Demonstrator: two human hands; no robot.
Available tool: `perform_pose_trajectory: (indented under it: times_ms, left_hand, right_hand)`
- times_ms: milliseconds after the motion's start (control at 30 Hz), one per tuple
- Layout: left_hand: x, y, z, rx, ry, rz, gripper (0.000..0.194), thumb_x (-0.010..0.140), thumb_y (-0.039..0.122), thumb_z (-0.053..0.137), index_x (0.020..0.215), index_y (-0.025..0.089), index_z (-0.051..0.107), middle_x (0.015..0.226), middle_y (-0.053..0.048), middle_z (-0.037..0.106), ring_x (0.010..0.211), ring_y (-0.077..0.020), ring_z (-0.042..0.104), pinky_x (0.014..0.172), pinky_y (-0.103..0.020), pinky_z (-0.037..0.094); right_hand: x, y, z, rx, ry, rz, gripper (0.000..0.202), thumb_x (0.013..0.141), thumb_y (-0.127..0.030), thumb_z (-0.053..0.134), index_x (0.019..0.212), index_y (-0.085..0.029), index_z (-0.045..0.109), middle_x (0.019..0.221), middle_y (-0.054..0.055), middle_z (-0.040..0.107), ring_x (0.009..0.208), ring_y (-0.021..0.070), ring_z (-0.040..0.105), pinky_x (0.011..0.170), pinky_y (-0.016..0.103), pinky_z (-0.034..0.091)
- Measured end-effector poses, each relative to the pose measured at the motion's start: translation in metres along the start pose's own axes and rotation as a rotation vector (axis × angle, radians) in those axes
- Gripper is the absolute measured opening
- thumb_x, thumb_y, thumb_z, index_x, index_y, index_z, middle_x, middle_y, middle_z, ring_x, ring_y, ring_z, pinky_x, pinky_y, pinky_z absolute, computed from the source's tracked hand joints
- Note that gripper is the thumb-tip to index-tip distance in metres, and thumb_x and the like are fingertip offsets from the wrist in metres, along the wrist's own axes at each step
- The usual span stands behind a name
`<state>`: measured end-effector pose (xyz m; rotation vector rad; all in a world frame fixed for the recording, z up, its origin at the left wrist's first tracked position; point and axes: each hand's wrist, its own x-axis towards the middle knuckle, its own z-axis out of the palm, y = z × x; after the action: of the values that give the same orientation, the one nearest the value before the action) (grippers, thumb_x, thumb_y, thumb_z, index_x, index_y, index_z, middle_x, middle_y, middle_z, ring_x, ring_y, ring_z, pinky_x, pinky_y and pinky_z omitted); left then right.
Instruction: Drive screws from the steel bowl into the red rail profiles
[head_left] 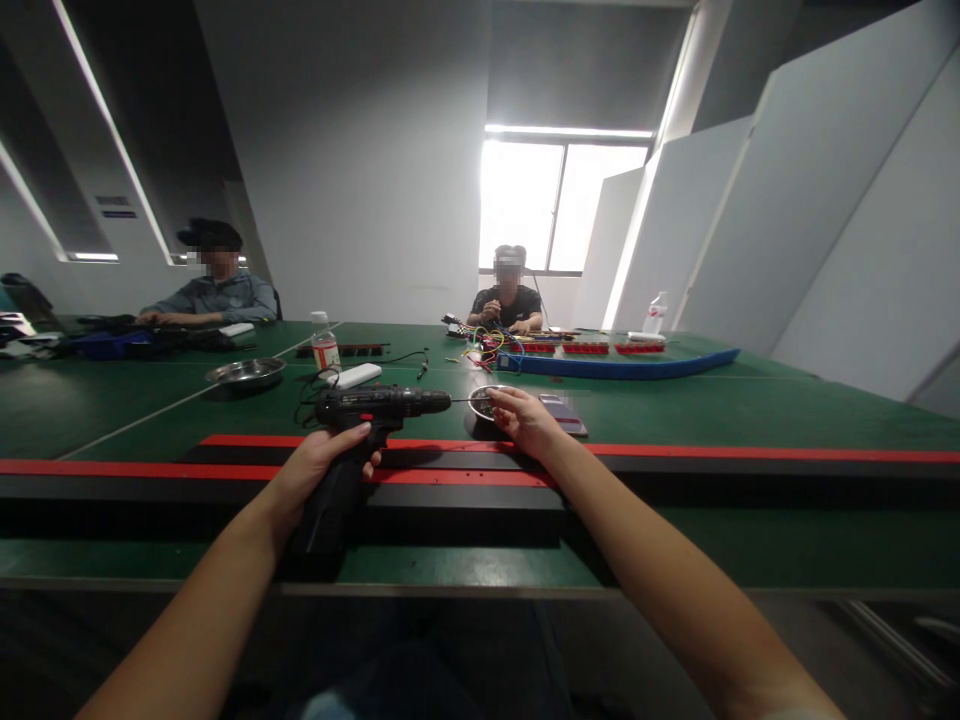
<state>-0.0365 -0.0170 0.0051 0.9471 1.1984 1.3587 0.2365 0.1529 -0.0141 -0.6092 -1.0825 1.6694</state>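
Observation:
A black cordless drill points to the right, its long thin bit level above the table. My left hand is wrapped round its grip, with the battery end hanging down toward me. At the tip of the bit, my right hand has its fingertips pinched together; whatever is between them is too small to make out. Behind those fingers stands a small metal bowl, partly hidden. Beneath both hands lie long black bars with red top faces, running across the table.
Farther back on the green table are a phone, a metal dish, a bottle, a white box, coloured wires and a long blue strip. Two people sit across the table.

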Motion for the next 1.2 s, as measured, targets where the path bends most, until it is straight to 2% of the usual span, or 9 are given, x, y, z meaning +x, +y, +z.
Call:
perform_pose_trajectory:
  times_ms: [433, 800, 1000, 1200]
  left_hand:
    - [-0.0040, 0.0038, 0.0045, -0.013, 0.035, -0.020, 0.023, 0.087, 0.027, 0.070, 0.100, 0.008, 0.066, 0.079, -0.010, 0.069, 0.057, -0.0127, 0.064, 0.051, -0.019, 0.054]
    - [-0.0040, 0.0045, 0.0059, -0.031, 0.055, -0.027, 0.022, 0.089, 0.025, 0.068, 0.102, 0.007, 0.066, 0.079, -0.011, 0.069, 0.056, -0.0129, 0.065, 0.050, -0.019, 0.054]
    - [-0.0050, 0.0059, 0.0079, -0.037, 0.071, -0.033, 0.022, 0.088, 0.025, 0.069, 0.100, 0.007, 0.066, 0.080, -0.011, 0.070, 0.056, -0.0126, 0.066, 0.050, -0.018, 0.054]
    - [-0.0054, 0.0054, 0.0074, -0.048, 0.061, -0.024, 0.022, 0.086, 0.024, 0.071, 0.100, 0.008, 0.066, 0.078, -0.010, 0.070, 0.055, -0.0125, 0.065, 0.050, -0.019, 0.055]
  right_hand:
    - [-0.0003, 0.0014, 0.0007, -0.037, -0.016, 0.035, 0.024, 0.068, -0.026, 0.088, 0.082, -0.019, 0.069, 0.083, 0.003, 0.073, 0.072, 0.0139, 0.065, 0.065, 0.025, 0.050]
    - [-0.0010, 0.0003, 0.0020, -0.031, 0.000, 0.041, 0.016, 0.074, -0.027, 0.082, 0.078, -0.019, 0.068, 0.080, 0.002, 0.073, 0.070, 0.0134, 0.064, 0.063, 0.025, 0.046]
    - [-0.0019, 0.0001, 0.0020, -0.050, -0.010, 0.038, 0.017, 0.071, -0.021, 0.084, 0.081, -0.019, 0.070, 0.084, 0.003, 0.075, 0.073, 0.0145, 0.066, 0.065, 0.024, 0.049]
    - [-0.0033, -0.0003, 0.0017, -0.068, -0.032, 0.029, 0.022, 0.070, -0.026, 0.086, 0.082, -0.019, 0.070, 0.083, 0.003, 0.074, 0.069, 0.0139, 0.064, 0.058, 0.024, 0.047]
